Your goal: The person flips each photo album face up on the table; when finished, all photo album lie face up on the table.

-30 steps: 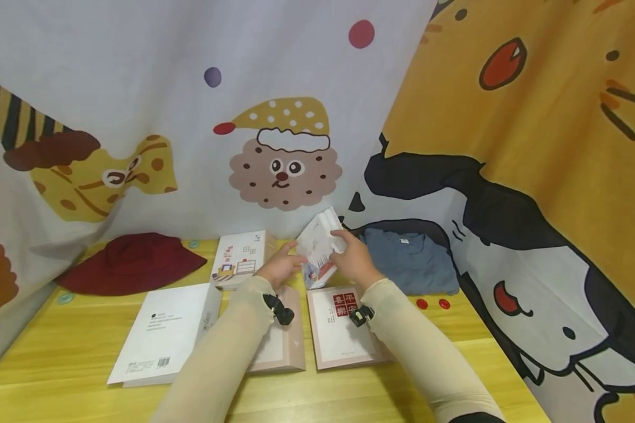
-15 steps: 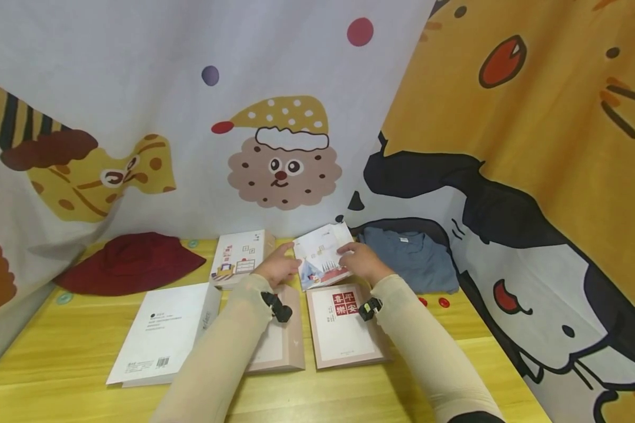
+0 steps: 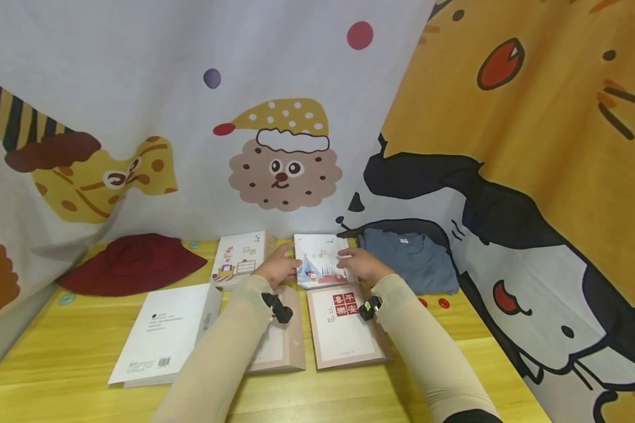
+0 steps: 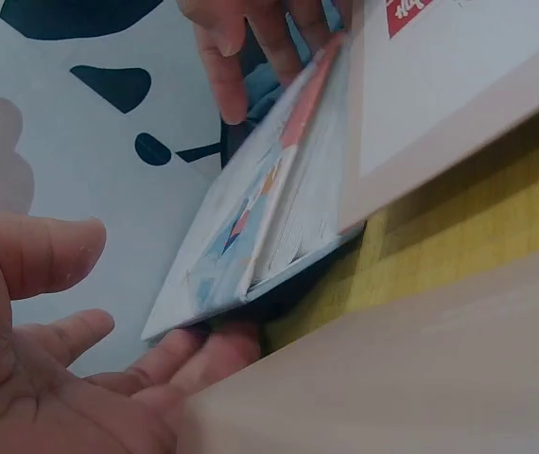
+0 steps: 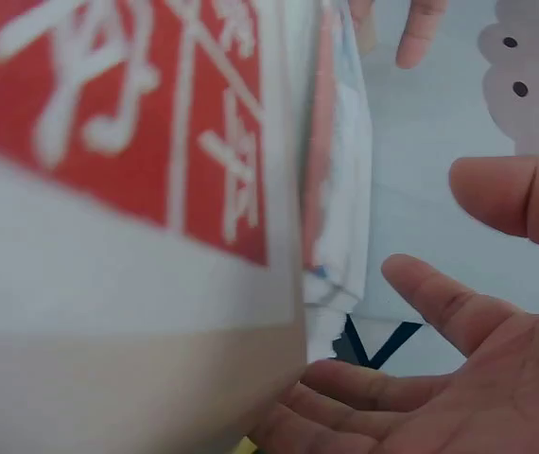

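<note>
Both forearms reach up the middle of the frame, sleeves side by side, wrists nearly level. The left hand has its fingers under the left edge of the illustrated booklet, thumb lifted clear in the left wrist view; the right hand curls its fingers over the booklet's right edge. So one booklet, held between two hands, sits just above center, lying nearly flat at the top edge of the red-stamped book. Count the books on the yellow table: four besides the booklet, with the pink-edged book under the left forearm, the white book lower left, and the house-print box book behind. One maroon hat at left, one folded blue shirt at right.
</note>
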`<state>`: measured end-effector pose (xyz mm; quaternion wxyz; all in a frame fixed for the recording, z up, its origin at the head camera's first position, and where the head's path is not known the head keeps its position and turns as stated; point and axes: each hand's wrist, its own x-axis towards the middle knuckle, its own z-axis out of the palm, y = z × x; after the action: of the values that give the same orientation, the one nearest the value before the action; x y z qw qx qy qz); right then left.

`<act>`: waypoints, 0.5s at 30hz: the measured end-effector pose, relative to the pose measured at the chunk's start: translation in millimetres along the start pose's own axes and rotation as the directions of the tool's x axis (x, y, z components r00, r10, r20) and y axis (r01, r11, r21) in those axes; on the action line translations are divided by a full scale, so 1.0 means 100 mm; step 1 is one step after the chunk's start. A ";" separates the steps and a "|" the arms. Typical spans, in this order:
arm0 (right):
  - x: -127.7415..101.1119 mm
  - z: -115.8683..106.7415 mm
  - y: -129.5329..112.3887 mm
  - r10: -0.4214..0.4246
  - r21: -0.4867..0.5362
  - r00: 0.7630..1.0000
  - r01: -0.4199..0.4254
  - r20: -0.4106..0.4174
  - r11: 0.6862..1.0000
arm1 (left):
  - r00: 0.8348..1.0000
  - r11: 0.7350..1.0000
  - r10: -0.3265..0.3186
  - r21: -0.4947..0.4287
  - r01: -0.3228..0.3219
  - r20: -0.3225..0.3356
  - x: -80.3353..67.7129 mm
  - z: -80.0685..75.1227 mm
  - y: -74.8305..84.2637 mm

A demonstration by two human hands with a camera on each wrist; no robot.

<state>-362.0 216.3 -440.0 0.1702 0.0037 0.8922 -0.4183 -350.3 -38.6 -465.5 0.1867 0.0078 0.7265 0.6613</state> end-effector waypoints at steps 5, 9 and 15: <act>0.02 0.02 -0.04 0.016 0.094 0.999 -0.020 0.044 0.995 | 0.999 0.997 0.028 -0.073 -0.026 0.024 0.03 0.02 -0.01; 0.03 0.04 -0.06 -0.005 0.067 0.999 0.001 0.052 0.998 | 0.999 0.998 0.026 -0.065 -0.025 0.026 0.02 0.01 0.00; 0.05 0.09 -0.06 -0.031 0.034 0.999 0.030 0.035 0.999 | 0.999 0.999 0.026 -0.039 -0.025 0.031 -0.01 -0.01 0.01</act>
<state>-365.1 205.2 -442.9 0.1795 -0.0145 0.8818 -0.4359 -349.4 -39.6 -464.4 0.1899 0.0236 0.7103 0.6774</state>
